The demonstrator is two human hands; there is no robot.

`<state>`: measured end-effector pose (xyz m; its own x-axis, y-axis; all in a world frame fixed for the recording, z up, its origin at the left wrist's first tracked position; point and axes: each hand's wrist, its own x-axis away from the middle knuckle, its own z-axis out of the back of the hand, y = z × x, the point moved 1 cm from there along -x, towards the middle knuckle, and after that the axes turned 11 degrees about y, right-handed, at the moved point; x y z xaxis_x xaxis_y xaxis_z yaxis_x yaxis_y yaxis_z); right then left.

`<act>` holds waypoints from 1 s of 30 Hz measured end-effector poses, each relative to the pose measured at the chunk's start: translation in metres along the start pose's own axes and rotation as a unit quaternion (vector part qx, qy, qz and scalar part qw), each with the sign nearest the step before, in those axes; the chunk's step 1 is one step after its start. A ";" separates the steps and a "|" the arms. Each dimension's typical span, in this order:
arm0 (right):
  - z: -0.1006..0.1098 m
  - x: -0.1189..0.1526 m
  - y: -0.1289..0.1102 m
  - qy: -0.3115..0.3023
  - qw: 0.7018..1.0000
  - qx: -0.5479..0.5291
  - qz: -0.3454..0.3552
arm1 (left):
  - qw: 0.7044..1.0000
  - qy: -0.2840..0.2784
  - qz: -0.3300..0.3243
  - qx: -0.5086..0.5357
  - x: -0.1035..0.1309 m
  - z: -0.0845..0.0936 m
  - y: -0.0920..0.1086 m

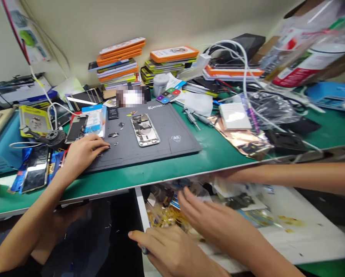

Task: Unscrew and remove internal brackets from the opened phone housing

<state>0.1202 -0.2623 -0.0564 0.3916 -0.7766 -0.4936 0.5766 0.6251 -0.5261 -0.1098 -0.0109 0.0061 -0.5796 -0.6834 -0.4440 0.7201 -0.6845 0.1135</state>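
My left hand (87,152) rests at the left edge of a dark grey repair mat (172,127), its thumb and finger pinched at the mat surface over something too small to make out. Small phone parts (114,134) lie just beyond the fingertips. An opened phone (145,130) lies on the mat with its insides showing. Low in the view, my right hand (172,250) is closed round a dark grey screwdriver (144,250), of which only the end shows. This hand is over the front of an open drawer (140,207).
Another person's hand (201,211) and forearm (290,179) reach into the drawer among bags and yellow flex cables (169,215). Stacked boxes (119,65) line the wall. Screwdrivers (192,118), a copper-coloured sheet (232,136) and white cables (244,69) lie right of the mat.
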 end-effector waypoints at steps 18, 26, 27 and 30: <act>0.002 -0.001 0.003 -0.068 0.997 0.026 0.016 | 0.997 0.051 -0.019 -0.056 0.002 0.004 0.024; 0.001 -0.002 0.005 -0.049 0.998 0.025 0.020 | 0.978 0.090 -0.070 -0.175 -0.005 0.004 0.018; 0.001 -0.002 0.005 -0.049 0.998 0.027 0.022 | 0.975 0.085 -0.080 -0.189 -0.006 0.003 0.017; 0.002 -0.002 0.005 -0.046 0.998 0.029 0.013 | 0.983 0.053 -0.081 -0.155 -0.006 -0.001 0.016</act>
<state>0.1239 -0.2582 -0.0566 0.4689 -0.7662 -0.4394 0.6054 0.6410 -0.4718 -0.0944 -0.0175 0.0095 -0.6652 -0.5306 -0.5254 0.7129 -0.6606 -0.2354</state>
